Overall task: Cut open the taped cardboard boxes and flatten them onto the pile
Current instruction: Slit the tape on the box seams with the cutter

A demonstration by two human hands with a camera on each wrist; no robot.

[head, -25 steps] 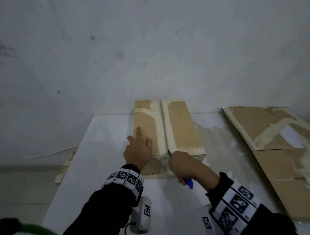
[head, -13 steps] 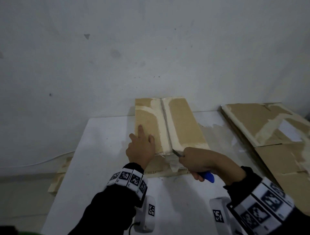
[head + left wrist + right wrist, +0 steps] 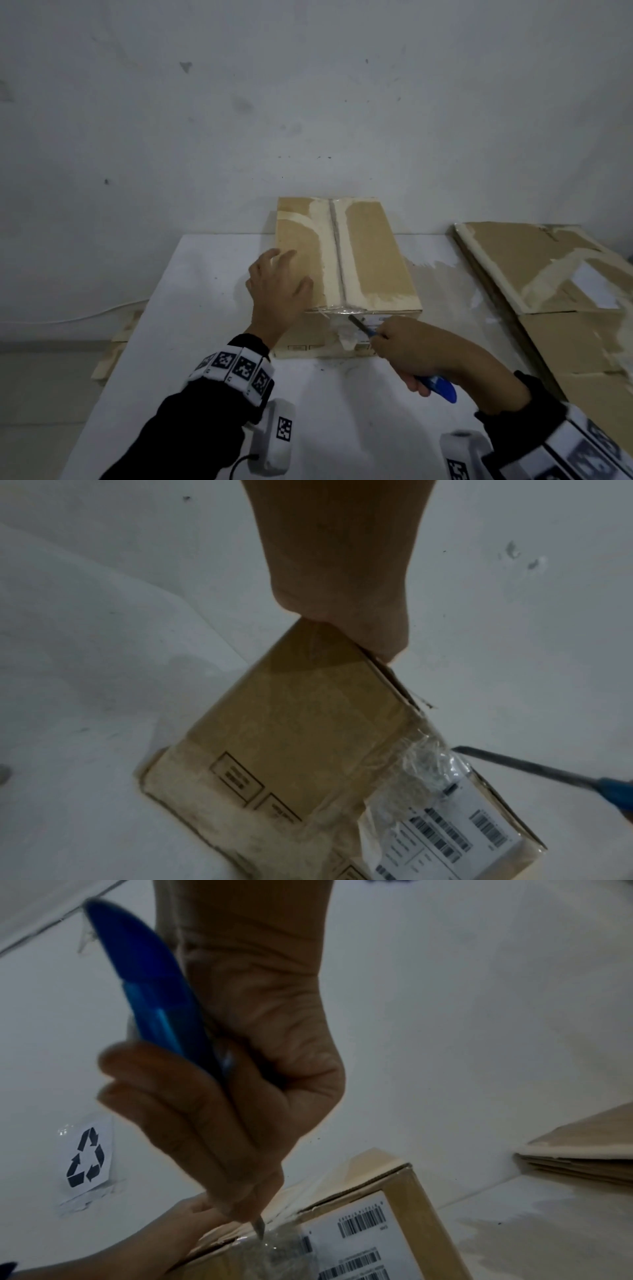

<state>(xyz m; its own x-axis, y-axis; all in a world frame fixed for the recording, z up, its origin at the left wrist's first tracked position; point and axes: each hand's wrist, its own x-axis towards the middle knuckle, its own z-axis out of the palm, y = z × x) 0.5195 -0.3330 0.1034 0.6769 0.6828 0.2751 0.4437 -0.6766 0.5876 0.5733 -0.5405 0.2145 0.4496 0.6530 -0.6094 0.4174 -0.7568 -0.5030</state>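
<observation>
Taped cardboard box (image 3: 346, 260) standing on the white bench (image 3: 191, 308), its far end against the wall; clear tape crumpled at the near top edge above a barcode label (image 3: 448, 837). Left hand (image 3: 277, 294), fingers spread, rests flat on the box's near left top corner. Right hand (image 3: 414, 353) grips a blue-handled knife (image 3: 154, 993), blade tip at the tape just below the top seam. Pile of flattened cardboard (image 3: 561, 291) lies on the bench to the right, apart from the box.
</observation>
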